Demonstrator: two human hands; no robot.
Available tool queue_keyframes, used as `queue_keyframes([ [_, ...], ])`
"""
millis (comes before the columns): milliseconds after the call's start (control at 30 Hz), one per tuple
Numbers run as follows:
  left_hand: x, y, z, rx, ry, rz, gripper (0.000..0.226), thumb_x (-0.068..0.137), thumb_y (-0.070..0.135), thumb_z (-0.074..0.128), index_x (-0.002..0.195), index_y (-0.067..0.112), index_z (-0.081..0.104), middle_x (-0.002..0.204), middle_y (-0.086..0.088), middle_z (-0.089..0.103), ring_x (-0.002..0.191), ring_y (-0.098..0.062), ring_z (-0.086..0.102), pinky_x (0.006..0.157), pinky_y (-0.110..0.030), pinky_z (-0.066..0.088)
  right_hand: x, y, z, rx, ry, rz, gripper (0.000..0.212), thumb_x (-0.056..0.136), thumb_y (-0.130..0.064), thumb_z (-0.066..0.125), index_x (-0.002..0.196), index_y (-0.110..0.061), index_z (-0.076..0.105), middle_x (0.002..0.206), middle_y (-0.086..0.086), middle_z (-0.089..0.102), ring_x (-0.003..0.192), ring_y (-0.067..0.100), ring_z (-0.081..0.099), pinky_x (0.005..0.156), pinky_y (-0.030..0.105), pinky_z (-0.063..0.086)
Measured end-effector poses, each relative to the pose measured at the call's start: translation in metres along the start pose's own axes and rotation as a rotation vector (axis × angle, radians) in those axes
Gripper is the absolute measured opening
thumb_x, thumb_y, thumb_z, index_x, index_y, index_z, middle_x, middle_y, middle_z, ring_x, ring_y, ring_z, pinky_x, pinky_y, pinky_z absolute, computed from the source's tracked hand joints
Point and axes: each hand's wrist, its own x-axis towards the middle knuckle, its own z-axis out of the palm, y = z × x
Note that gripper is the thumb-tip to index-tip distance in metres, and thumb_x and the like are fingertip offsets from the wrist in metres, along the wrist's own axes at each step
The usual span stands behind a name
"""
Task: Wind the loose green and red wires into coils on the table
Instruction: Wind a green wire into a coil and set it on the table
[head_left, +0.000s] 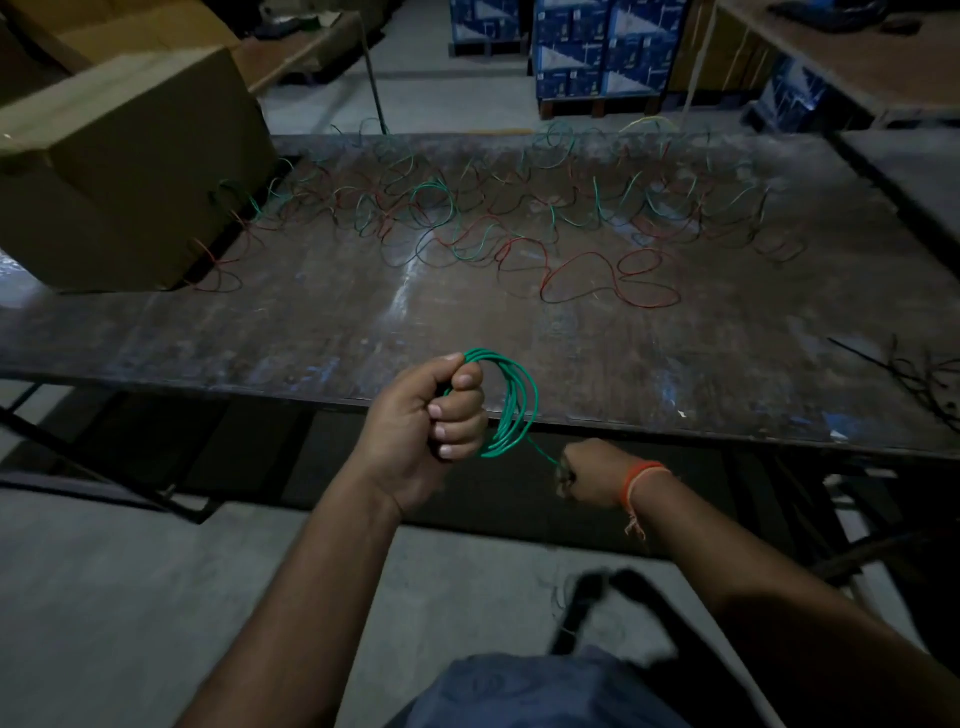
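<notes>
left fingers (457, 410) curl round green coil (511, 405).

Both forearms bare to the lower frame edge; no sleeves visible. Thin orange thread wristband (642, 475) tied round the right wrist, with a short frayed tail hanging beneath. No rings or watch seen. Blue-grey fabric garment (524, 691) at bottom centre, faint pattern, details blurred.

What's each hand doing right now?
Left hand: fingers curled round the green coil.
Right hand: closed, pinching the green wire tail.
</notes>
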Motion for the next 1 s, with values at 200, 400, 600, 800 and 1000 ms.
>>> queue_keyframes([
  [200,0.000,-0.001,-0.001,0.007,0.035,0.014,0.026,0.093,0.027,0.040,0.068,0.019,0.047,0.045,0.013,0.027,0.035,0.000,0.023,0.037,-0.018,0.010,-0.007,0.005,0.001,0.188,0.122,-0.113,0.017,0.085,-0.026,0.075,0.096,-0.013,0.077,0.092,0.002,0.075,0.088,0.020,0.069,0.081,0.031,0.052],
  [400,0.003,-0.006,-0.002,-0.037,0.057,-0.007,0.024,0.093,0.027,0.041,0.071,0.020,0.045,0.045,0.012,0.026,0.036,0.000,0.021,0.038,-0.018,0.010,-0.026,-0.010,-0.022,0.810,0.128,-0.411,0.010,0.096,-0.006,0.065,0.089,0.002,0.069,0.086,0.008,0.073,0.084,0.013,0.066,0.085,0.027,0.051],
  [600,0.000,0.006,-0.019,-0.222,0.027,0.046,0.029,0.098,0.026,0.037,0.073,0.019,0.050,0.046,0.010,0.022,0.042,-0.004,0.013,0.038,-0.016,0.012,-0.029,0.009,-0.014,0.744,0.337,-0.267,0.019,0.103,-0.016,0.057,0.092,-0.009,0.071,0.086,0.002,0.076,0.086,0.012,0.070,0.092,0.043,0.052],
  [800,-0.001,0.010,-0.046,-0.328,0.104,0.160,0.030,0.101,0.023,0.033,0.077,0.018,0.051,0.050,0.010,0.034,0.040,-0.004,0.029,0.041,-0.017,0.021,-0.043,0.014,-0.009,0.790,0.398,-0.270,0.013,0.102,-0.010,0.056,0.109,-0.014,0.066,0.090,0.006,0.076,0.083,0.013,0.071,0.083,0.028,0.055],
  [1000,0.011,0.001,-0.047,-0.097,0.353,0.336,0.025,0.102,0.023,0.035,0.082,0.017,0.049,0.057,0.008,0.041,0.046,-0.006,0.036,0.043,-0.018,0.030,-0.065,-0.027,-0.020,0.402,0.530,-0.537,0.010,0.097,-0.019,0.064,0.099,-0.015,0.074,0.083,-0.006,0.069,0.079,0.005,0.064,0.073,0.021,0.048],
])
